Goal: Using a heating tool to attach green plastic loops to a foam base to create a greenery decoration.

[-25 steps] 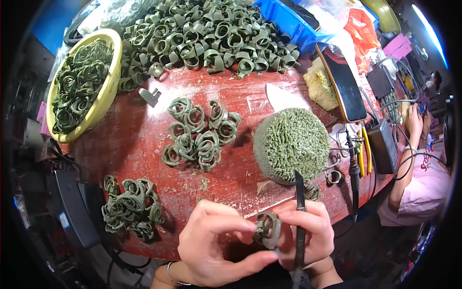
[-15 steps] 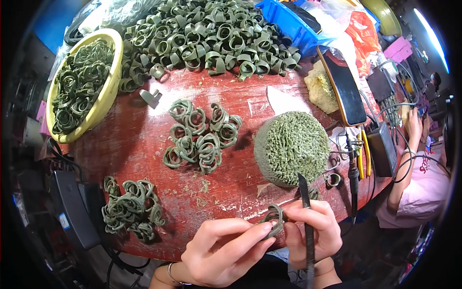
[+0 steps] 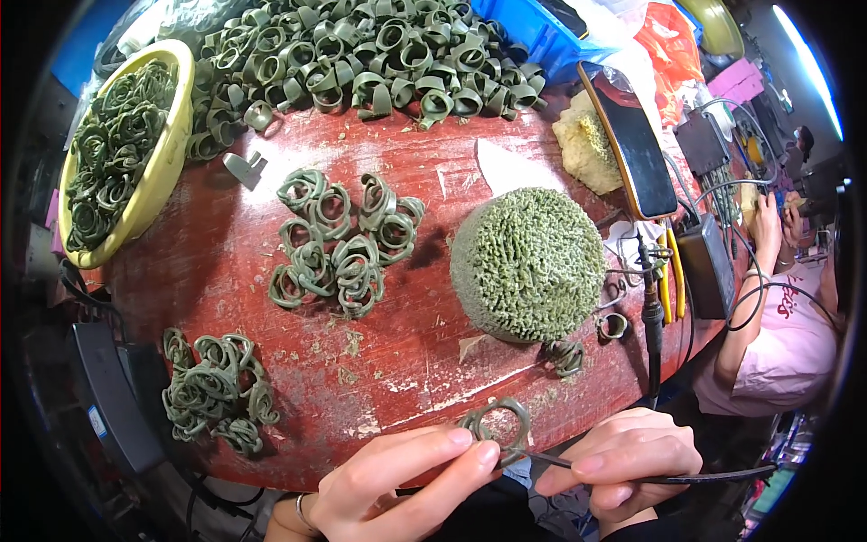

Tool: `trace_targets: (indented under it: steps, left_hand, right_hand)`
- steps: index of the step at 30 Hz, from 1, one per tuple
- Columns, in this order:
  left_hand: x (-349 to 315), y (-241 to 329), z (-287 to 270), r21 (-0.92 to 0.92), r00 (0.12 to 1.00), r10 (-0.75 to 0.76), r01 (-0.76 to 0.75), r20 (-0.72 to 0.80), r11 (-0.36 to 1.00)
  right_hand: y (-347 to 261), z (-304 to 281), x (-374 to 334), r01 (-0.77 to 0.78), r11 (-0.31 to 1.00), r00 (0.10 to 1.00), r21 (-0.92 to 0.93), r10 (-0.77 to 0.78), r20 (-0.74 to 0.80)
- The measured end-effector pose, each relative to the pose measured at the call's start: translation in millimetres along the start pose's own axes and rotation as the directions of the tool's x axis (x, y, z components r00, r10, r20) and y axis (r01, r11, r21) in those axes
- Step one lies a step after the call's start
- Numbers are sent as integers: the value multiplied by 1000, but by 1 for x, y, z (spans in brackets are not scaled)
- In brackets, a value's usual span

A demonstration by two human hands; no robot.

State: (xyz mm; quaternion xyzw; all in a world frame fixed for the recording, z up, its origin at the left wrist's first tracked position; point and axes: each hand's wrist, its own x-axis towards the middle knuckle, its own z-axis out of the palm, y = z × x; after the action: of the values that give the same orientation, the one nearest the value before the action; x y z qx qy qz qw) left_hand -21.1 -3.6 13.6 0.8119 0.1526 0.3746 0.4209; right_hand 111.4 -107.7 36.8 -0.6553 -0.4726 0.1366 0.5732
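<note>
Pinched between the thumb and fingers of my left hand (image 3: 388,483) is a green wax ring (image 3: 522,421), its loop standing up at the front edge of the table. My right hand (image 3: 646,452) is closed around a slim black carving tool (image 3: 736,476). The tool lies almost level, and its left tip meets the lower part of the ring. Just beyond my hands stands a round green block (image 3: 533,262) with a rough, crumbly top. A small cluster of green rings (image 3: 566,359) rests against its front, and a single ring (image 3: 612,326) lies to its right.
Two groups of openwork rings (image 3: 348,239) (image 3: 217,388) lie on the red table (image 3: 388,361). A yellow basin (image 3: 185,117) of rings stands left, below a heap of wide bands (image 3: 361,54). At right are a phone (image 3: 637,144), yellow-handled pliers (image 3: 670,275), a soldering-iron-like pen (image 3: 652,316) and a co-worker (image 3: 768,334).
The black tool has swung from upright to nearly level, its tip now at the ring. My right hand has moved right and down. The whole view has shifted slightly.
</note>
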Motion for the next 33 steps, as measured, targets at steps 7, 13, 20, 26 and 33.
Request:
trace_targets:
  steps: [7, 13, 20, 26, 33]
  left_hand:
    - [-1, -4, -5, -7, 998, 47, -46, 34, 999]
    - [-4, -4, -7, 35, 999, 30, -31, 44, 999]
    - [5, -13, -1, -167, 996, -76, 82, 44, 983]
    - [6, -6, 4, -286, 977, -200, 214, 77, 934]
    - [7, -3, 7, -186, 966, -245, 257, 83, 949]
  right_hand:
    - [-6, -3, 1, -34, 999, 998, 32, 32, 57]
    - [5, 5, -3, -28, 998, 988, 58, 36, -147]
    - [37, -50, 5, -267, 890, 820, -370, 7, -572]
    - [77, -81, -22, -407, 612, 889, -678, 95, -448]
    - [62, -69, -22, -488, 765, 851, -419, 312, -422]
